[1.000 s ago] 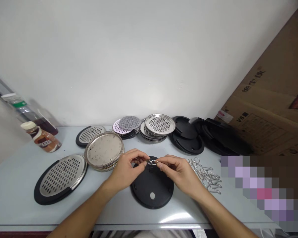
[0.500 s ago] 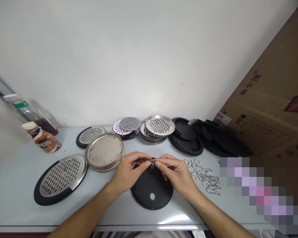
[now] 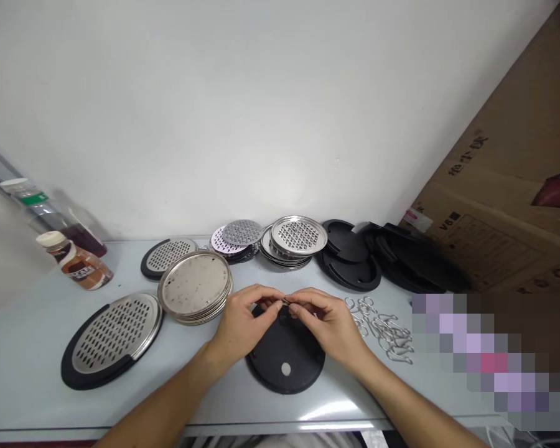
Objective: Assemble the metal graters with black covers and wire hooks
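A round black plastic disc (image 3: 284, 361) lies flat on the grey table (image 3: 23, 348) in front of me. Above its far edge my left hand (image 3: 242, 323) and my right hand (image 3: 329, 323) meet fingertip to fingertip. Together they pinch a small metal wire clip (image 3: 285, 302), which is mostly hidden by the fingers. A loose heap of the same metal clips (image 3: 385, 333) lies just to the right of my right hand.
Left of the hands stand a stack of metal pans (image 3: 195, 286) and two perforated metal plates in black rims (image 3: 112, 339). Perforated metal discs (image 3: 298, 235) and black discs (image 3: 354, 261) sit at the back. Two bottles (image 3: 77, 264) lie at far left; cardboard boxes (image 3: 504, 205) stand right.
My two hands have drawn closer together over the disc's far edge, and the clip is now almost covered by the fingers. The view has shifted slightly.
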Available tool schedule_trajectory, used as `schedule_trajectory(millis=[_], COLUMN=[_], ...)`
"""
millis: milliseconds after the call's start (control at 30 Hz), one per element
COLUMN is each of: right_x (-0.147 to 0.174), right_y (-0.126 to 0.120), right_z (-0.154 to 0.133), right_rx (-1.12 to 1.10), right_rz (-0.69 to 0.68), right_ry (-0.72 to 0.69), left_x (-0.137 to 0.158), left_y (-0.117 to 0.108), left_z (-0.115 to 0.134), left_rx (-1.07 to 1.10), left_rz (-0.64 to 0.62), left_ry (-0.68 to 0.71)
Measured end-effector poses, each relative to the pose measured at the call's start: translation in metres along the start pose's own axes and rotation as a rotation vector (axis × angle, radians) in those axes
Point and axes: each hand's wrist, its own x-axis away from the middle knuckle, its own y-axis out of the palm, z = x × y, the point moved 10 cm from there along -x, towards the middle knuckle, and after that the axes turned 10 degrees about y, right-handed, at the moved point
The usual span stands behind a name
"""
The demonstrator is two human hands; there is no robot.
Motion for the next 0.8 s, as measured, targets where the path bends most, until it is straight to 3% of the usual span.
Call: schedule_trajectory(millis=[200, 367, 800], right_x=[-0.022, -0.021, -0.019], right_y=[-0.005, 0.001, 0.005], right_z=[0.008, 0.015, 0.022], right_rx=[0.176, 0.281, 0.341], right_rz=[0.033, 0.062, 0.09], right_ry=[-0.074, -0.133, -0.154], left_x=[-0.01, -0.008, -0.001], left_y=[0.006, 0.014, 0.015], left_z=[-0.022, -0.034, -0.035], left_rx=[-0.099, -0.162, -0.252], left_rz=[-0.033, -0.049, -0.043], left_ry=[0.008, 0.058, 0.073])
